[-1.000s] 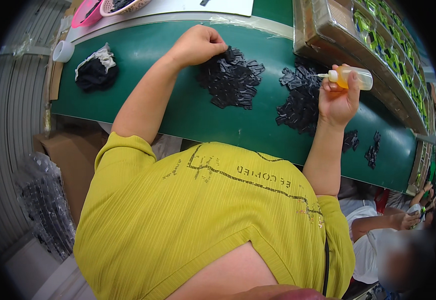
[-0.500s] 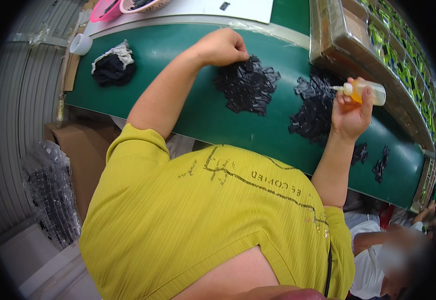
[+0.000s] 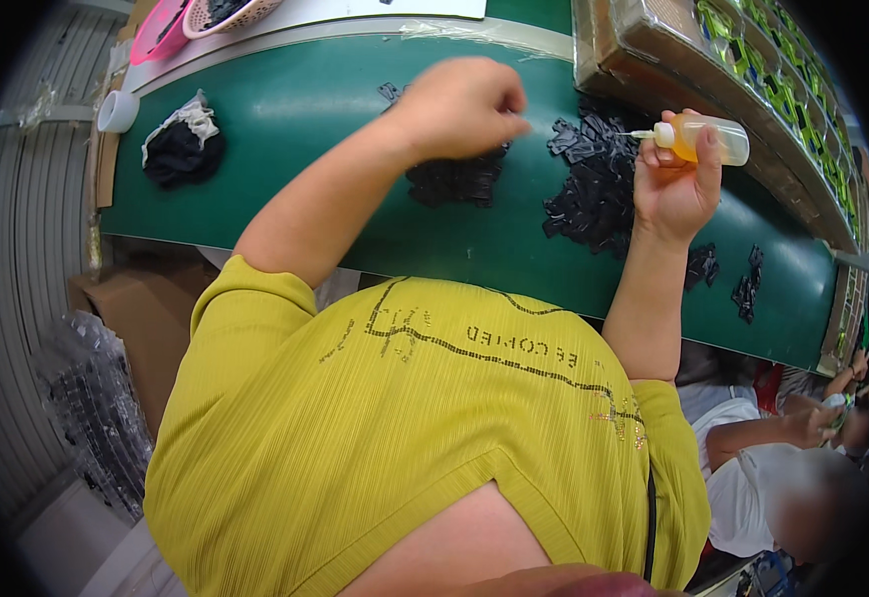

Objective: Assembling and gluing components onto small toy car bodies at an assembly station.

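Right hand (image 3: 675,184) grips the bottle (image 3: 703,139); left hand (image 3: 464,104) pinches closed, apparently on a small part. Next: bring needle tip to part.

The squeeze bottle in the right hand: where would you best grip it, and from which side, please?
Grip the bottle around its soft, round orange body, as the right hand does now, coming from below. It lies nearly level with its thin needle tip toward the left hand, so keep the fingers off that fine end.
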